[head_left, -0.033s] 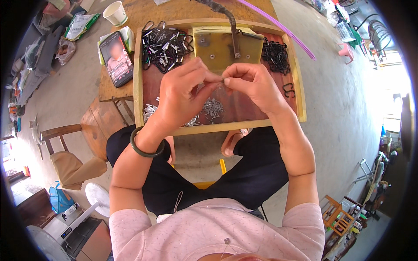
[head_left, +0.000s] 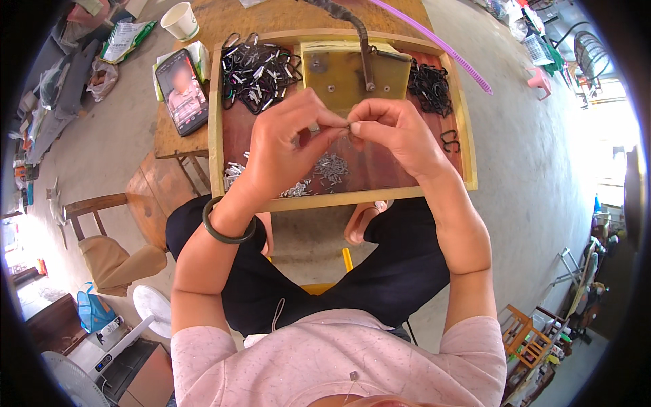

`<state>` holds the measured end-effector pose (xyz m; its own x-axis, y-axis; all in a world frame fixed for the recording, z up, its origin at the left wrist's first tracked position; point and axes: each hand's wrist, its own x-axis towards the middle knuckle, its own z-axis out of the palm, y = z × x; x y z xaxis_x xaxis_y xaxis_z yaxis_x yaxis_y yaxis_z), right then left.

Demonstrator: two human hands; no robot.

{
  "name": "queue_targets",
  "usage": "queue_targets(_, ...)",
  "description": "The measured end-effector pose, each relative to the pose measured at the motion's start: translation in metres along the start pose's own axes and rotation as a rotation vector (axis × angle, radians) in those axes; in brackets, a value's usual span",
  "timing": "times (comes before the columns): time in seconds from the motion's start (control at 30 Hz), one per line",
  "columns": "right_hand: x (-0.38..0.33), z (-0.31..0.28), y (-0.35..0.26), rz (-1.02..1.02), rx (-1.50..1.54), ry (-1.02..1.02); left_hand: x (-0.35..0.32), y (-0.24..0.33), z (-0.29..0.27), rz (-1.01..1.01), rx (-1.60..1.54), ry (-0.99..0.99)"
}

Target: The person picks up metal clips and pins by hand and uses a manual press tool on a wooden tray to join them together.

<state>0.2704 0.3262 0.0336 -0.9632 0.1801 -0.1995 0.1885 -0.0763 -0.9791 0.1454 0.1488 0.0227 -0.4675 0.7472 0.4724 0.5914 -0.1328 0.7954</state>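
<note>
My left hand (head_left: 291,139) and my right hand (head_left: 392,129) meet fingertip to fingertip over a wood-rimmed tray (head_left: 339,199). Both are closed in a pinch around something small and dark, mostly hidden by the fingers, so its kind does not show. Below and beside my left hand lie small silvery metal pieces (head_left: 331,167). Beyond it, at the tray's far left, is a heap of black cord loops with silvery pieces on them (head_left: 258,71). A pile of black cords (head_left: 430,88) fills the far right corner, and a few loose black cords (head_left: 449,141) lie near the right rim.
A yellowish metal plate (head_left: 325,74) stands at the tray's far side, with a dark metal arm (head_left: 367,71) before it. A purple ribbed tube (head_left: 434,39) slants past the right. Left of the tray are a phone (head_left: 181,95) and a paper cup (head_left: 180,22) on the wooden table.
</note>
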Motion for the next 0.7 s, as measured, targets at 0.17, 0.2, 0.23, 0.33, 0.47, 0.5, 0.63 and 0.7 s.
queue_targets(0.17, 0.005, -0.003, 0.002, -0.077, 0.059, 0.022, 0.006, 0.001, 0.000, -0.128, -0.218, 0.023)
queue_targets(0.2, 0.005, -0.005, 0.003, -0.086, 0.038, 0.038, 0.007, 0.003, -0.003, 0.039, 0.037, 0.019)
queue_targets(0.23, 0.006, -0.005, 0.004, -0.085, 0.036, 0.042, 0.009, 0.005, -0.004, 0.206, 0.291, 0.016)
queue_targets(0.33, 0.009, -0.001, 0.002, -0.069, -0.027, 0.066, 0.007, -0.005, 0.003, 0.330, 0.411, 0.105)
queue_targets(0.47, 0.009, 0.009, 0.000, -0.196, -0.238, 0.199, 0.004, -0.003, 0.003, -0.006, 0.164, 0.045)
queue_targets(0.5, 0.010, 0.013, -0.001, -0.318, -0.339, 0.277, 0.003, -0.004, 0.003, -0.201, -0.041, 0.046)
queue_targets(0.63, 0.011, 0.022, -0.004, -0.579, -0.516, 0.321, 0.002, -0.016, 0.001, -0.419, -0.410, 0.051)
queue_targets(0.7, 0.015, 0.023, -0.005, -0.841, -0.859, 0.346, 0.003, -0.014, -0.001, -0.435, -0.457, 0.048)
